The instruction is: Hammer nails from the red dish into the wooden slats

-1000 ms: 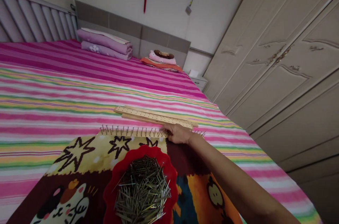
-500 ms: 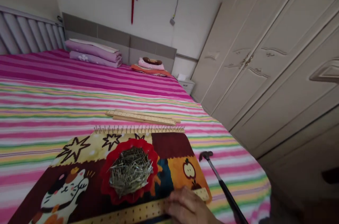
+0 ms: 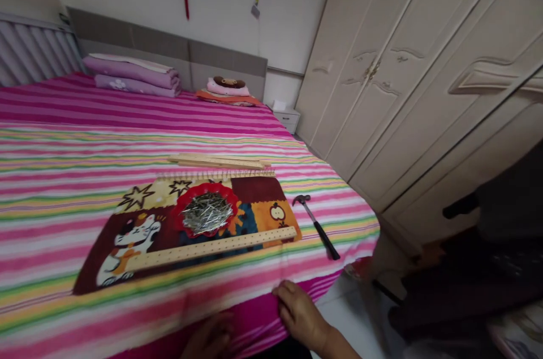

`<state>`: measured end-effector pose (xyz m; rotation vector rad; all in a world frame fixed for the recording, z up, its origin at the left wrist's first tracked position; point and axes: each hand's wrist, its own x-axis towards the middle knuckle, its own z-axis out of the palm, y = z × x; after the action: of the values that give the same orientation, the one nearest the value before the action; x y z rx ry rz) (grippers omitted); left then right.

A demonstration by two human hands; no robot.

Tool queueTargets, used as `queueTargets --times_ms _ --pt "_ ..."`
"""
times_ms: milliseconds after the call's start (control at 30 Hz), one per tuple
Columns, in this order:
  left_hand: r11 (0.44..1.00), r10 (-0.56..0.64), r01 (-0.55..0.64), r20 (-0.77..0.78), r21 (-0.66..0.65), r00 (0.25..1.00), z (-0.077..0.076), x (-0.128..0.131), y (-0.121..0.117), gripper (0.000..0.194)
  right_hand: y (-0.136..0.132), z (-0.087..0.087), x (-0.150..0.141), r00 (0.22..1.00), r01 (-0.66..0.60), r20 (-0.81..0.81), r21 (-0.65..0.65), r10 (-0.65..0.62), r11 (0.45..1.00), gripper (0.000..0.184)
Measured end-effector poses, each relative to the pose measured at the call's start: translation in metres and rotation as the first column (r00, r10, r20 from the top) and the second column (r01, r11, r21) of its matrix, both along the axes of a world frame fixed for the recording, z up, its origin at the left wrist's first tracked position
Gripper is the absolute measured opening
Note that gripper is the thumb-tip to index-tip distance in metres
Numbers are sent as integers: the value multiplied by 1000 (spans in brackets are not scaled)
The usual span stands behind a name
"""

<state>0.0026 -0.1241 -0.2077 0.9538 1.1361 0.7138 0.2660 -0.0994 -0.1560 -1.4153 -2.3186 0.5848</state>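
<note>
My right hand [image 3: 300,314] is at the bed's near edge, its fingers bent together on the striped bedsheet [image 3: 258,274], which shows a crease leading up from them. Lower and to the left, my left hand [image 3: 211,337] is dark and blurred by the sheet's edge, so its grip is unclear. Beyond them a wooden strip with rows of holes [image 3: 220,245] lies across the patterned mat [image 3: 165,249]. A red scalloped bowl [image 3: 177,213] full of nails [image 3: 207,212] stands on the mat. Along its far edge runs a strip with upright nails [image 3: 216,174].
A claw hammer [image 3: 319,230] lies right of the mat. More wooden strips [image 3: 220,161] are stacked behind it. Farther back are a folded purple quilt [image 3: 131,76] and a folded pile [image 3: 229,90]. A wardrobe [image 3: 382,93] stands at the right.
My right hand has gone from the nailed strip to the holed strip on the mat, let go, and come back to the bed's near edge. My left hand has appeared. The view has shifted.
</note>
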Motion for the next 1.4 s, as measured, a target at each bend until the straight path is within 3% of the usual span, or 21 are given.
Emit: queueTargets --times_ms 233,333,467,567,633,767,867,933,1033,1133,1267,1400 --pt "998 55 -57 130 7 990 -10 13 -33 44 -9 -10 -6 999 46 -16 34 -45 998 43" --pt "991 136 -137 141 -2 981 -7 12 -38 44 -15 -14 -5 999 53 -13 57 -52 997 44" --pt "956 279 -278 5 96 960 24 -12 -37 45 -20 -16 -1 998 63 -10 87 -63 994 44" --pt "857 483 -429 -152 286 863 52 -39 -29 45 -22 -15 -1 997 79 -11 114 -78 990 44" --pt "829 524 -419 -253 371 813 65 -52 -19 43 -23 -12 -4 996 90 -14 132 -89 987 44" --pt "794 539 -229 -478 563 693 75 -51 7 39 -14 0 -2 993 121 -22 179 -119 976 39" --pt "683 585 22 -564 731 582 81 -37 31 36 5 15 19 972 235 -31 256 -235 938 36" --pt "604 591 201 -602 772 537 86 -25 50 35 24 23 45 937 342 -39 308 -348 888 34" --pt "558 567 378 -672 739 476 92 -6 81 34 55 26 86 868 478 -46 351 -495 805 30" --pt "536 537 487 -723 690 434 90 13 105 34 81 19 114 819 546 -34 357 -573 758 27" --pt "507 529 575 -759 642 380 76 26 120 34 98 5 123 812 552 -2 328 -583 767 31" --pt "473 531 614 -761 632 373 64 19 125 34 105 1 119 818 543 35 283 -574 791 31"
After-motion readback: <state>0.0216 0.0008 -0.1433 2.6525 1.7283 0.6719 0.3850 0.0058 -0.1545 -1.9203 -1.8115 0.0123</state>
